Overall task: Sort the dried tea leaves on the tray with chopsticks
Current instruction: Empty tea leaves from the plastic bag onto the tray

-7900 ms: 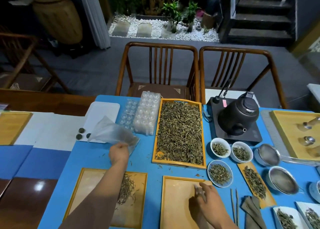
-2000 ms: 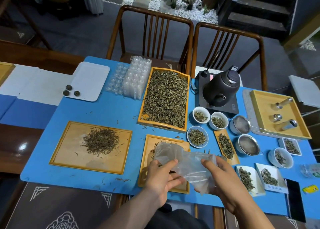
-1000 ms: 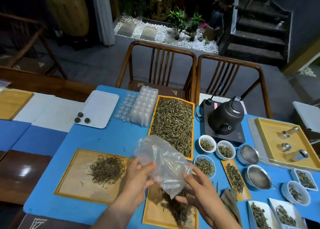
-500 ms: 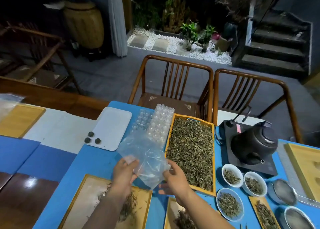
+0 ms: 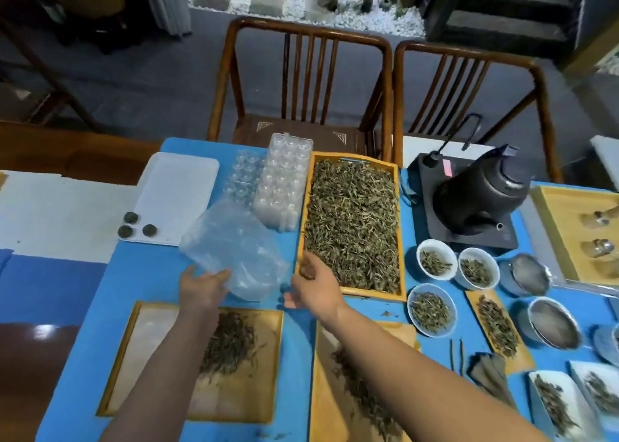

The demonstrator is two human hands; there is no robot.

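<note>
A long wooden tray [image 5: 368,293] heaped with dried tea leaves [image 5: 351,220] stands mid-table. My left hand [image 5: 204,284] grips a crumpled clear plastic bag [image 5: 234,250] resting on the blue mat to the tray's left. My right hand [image 5: 315,284] hovers at that tray's near left corner, fingers loosely apart and holding nothing. Under my left forearm, a flat tray [image 5: 150,358] carries a small leaf pile [image 5: 231,344]. A second flat tray [image 5: 328,391] with scattered leaves [image 5: 361,394] lies beneath my right forearm. The chopsticks [image 5: 456,354] lie on the mat to its right, untouched.
A black kettle [image 5: 479,200] on its base stands back right. In front of it are small bowls of leaves [image 5: 432,311] and metal strainers [image 5: 552,324]. Clear plastic moulds [image 5: 284,180] and a white tray [image 5: 174,194] with three dark tea balls sit back left. Two wooden chairs stand behind.
Both hands held the bag over the near tray. Now it sits lower and farther left in my left hand alone, and my right hand has let go and moved toward the big tray.
</note>
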